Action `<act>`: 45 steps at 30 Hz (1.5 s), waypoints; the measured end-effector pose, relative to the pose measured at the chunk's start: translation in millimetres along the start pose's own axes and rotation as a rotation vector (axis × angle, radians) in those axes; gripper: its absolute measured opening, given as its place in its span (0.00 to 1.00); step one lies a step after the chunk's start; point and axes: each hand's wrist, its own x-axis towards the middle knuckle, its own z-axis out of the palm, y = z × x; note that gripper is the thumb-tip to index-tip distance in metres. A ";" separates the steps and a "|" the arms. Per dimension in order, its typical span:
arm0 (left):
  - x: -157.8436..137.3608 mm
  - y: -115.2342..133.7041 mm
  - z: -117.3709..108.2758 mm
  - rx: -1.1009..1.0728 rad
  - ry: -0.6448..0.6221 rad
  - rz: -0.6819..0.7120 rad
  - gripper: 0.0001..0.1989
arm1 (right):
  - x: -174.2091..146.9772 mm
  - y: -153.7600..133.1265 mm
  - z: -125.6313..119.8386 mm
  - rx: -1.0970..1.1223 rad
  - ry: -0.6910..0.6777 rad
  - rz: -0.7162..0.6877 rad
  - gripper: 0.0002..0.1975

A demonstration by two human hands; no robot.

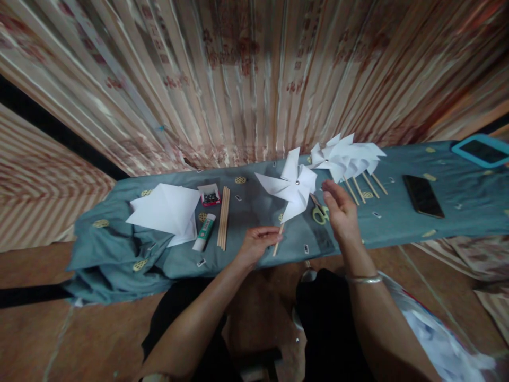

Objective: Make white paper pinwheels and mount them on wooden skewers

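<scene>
A white paper pinwheel on a thin wooden stick is pinched near the stick's lower end by my left hand. A round metal pin sits at the pinwheel's centre. My right hand is held up to the right of the pinwheel, its fingers extended and nothing in them. Close by it lies a pair of scissors with yellow-green handles, partly covered by the pinwheel. Behind my right hand, several finished pinwheels lie overlapping on the cloth, their sticks pointing toward me.
Left on the cloth-covered table are white paper sheets, a small box of metal pins, a glue stick and several wooden sticks. A phone and a blue-framed device lie right. A curtain hangs behind.
</scene>
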 end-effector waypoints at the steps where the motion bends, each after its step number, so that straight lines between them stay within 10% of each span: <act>1: -0.2 -0.1 -0.1 0.000 -0.001 -0.006 0.20 | 0.3 0.8 1.1 0.015 -0.023 0.014 0.21; 45: 0.6 1.9 -2.2 -0.002 0.054 0.036 0.20 | 2.7 -7.5 6.2 0.163 -0.012 0.152 0.20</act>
